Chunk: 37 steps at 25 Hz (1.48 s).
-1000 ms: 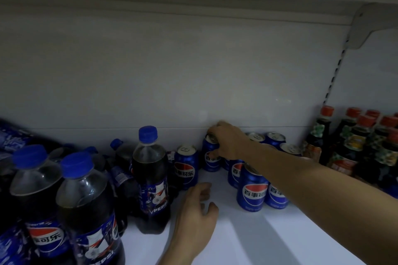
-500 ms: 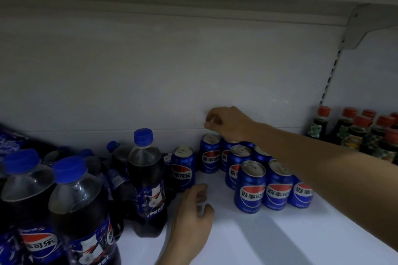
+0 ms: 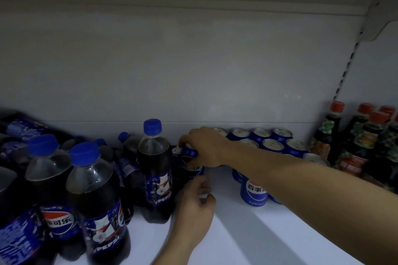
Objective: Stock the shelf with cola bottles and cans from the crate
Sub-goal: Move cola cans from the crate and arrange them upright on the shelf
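White shelf (image 3: 247, 243) surface is being filled, and by the look of it the job is well advanced: cola bottles (image 3: 94, 200) are crowded at lower left, and cans (image 3: 273, 145) are ranked at centre right, against the back wall. Bare shelf is being left at lower right; the crate is not being shown. Nearest, the left hand (image 3: 195, 206) is being rested low, loosely curled, its grip empty. Beyond it, one can (image 3: 189, 153) beside a bottle is being clasped from above by the right hand (image 3: 204, 146).
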Each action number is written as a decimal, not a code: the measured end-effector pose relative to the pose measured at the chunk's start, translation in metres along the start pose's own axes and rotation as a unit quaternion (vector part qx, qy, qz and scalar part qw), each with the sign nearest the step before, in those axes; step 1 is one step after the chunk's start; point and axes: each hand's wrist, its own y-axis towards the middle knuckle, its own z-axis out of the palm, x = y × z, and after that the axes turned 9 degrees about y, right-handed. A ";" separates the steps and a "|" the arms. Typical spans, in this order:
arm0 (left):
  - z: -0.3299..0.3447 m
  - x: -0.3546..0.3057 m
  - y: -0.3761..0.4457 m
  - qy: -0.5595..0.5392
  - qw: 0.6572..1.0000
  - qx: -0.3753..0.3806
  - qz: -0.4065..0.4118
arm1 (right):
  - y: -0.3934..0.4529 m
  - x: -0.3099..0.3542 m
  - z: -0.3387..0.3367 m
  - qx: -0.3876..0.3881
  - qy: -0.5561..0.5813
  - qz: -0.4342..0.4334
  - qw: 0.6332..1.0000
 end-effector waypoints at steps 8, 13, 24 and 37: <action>-0.002 -0.001 0.001 0.032 0.999 0.017 0.025 | -0.036 -0.039 -0.045 0.018 0.096 0.029 0.995; -0.002 0.002 0.001 0.044 0.998 0.010 0.033 | -0.043 -0.041 -0.038 0.022 0.094 0.011 0.995; 0.007 0.000 0.012 0.099 0.995 -0.008 0.018 | -0.060 -0.049 -0.036 -0.014 0.093 0.030 0.995; 0.037 -0.012 0.050 0.185 0.981 -0.050 0.030 | -0.158 -0.061 -0.024 -0.272 0.196 0.117 0.935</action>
